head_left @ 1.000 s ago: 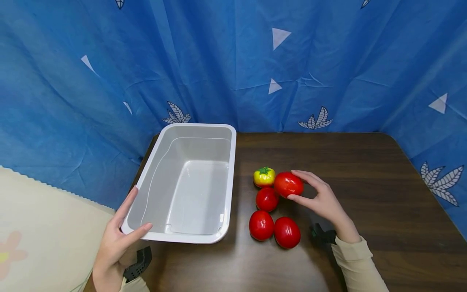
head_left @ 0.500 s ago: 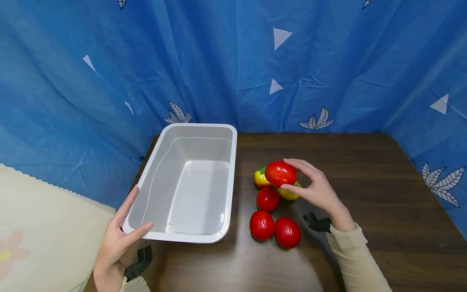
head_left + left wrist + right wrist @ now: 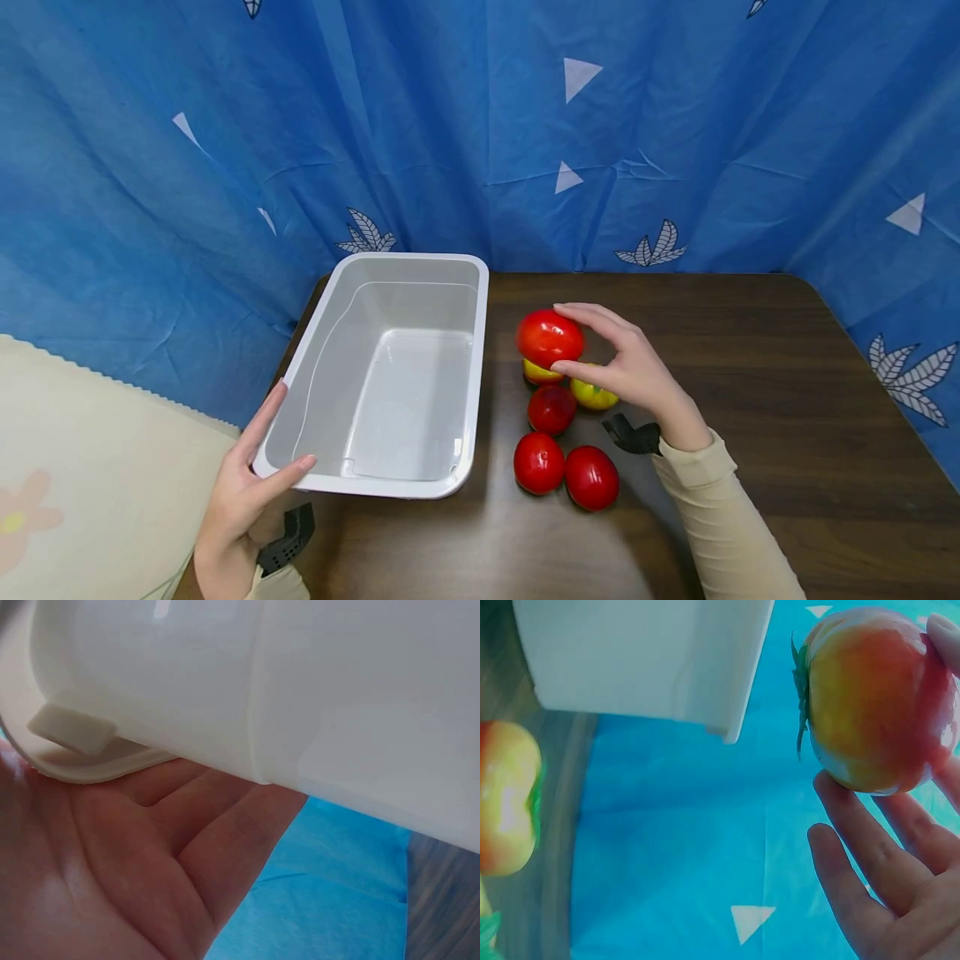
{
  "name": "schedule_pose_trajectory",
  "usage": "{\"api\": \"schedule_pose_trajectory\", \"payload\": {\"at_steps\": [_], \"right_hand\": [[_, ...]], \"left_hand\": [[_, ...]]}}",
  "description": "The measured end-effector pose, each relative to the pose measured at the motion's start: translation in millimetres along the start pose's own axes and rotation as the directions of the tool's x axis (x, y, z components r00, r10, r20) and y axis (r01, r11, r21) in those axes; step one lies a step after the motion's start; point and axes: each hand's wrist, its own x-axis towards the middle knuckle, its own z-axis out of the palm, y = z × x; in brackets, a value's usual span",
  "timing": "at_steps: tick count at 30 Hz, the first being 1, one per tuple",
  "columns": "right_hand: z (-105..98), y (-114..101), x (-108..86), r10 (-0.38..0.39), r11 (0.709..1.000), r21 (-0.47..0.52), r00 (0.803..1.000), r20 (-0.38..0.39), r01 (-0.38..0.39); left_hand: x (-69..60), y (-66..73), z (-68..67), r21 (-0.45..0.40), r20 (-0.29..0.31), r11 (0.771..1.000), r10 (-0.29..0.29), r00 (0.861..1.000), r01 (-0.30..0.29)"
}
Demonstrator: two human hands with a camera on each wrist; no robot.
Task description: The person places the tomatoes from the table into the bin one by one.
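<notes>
My left hand (image 3: 240,492) holds the near left corner of a light grey plastic bin (image 3: 477,367), thumb over the rim. The left wrist view shows the fingers beneath the bin's pale wall (image 3: 375,690). My right hand (image 3: 637,375) pinches a shiny tomato (image 3: 550,337) between thumb and fingers, raised above the table. In the right wrist view this tomato (image 3: 885,705) looks red and yellow with a green leafy top. It partly hides a yellow tomato (image 3: 542,374). Another yellow one (image 3: 595,395) lies below the right hand. Red tomatoes (image 3: 552,409) (image 3: 538,462) (image 3: 592,477) lie nearer me.
The bin stands on the left of a dark wooden table (image 3: 750,350), and its inside shows only a bare bottom (image 3: 412,400). A blue patterned curtain (image 3: 480,133) hangs behind the table. At the left lies a cream cloth (image 3: 97,450) with a flower print.
My right hand has carried the tomato up and leftward toward the bin, uncovering the yellow tomato at the right and partly covering the left one. The left hand and bin stay in place.
</notes>
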Motion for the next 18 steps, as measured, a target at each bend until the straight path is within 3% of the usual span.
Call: {"api": "schedule_pose_trajectory", "payload": {"at_steps": [18], "right_hand": [[20,-24,32.3,-0.120,0.990,0.077,0.990,0.069,0.115]], "left_hand": [[-0.3,0.2,0.8,-0.011,0.002,1.000,-0.006,1.000,0.006]]}}
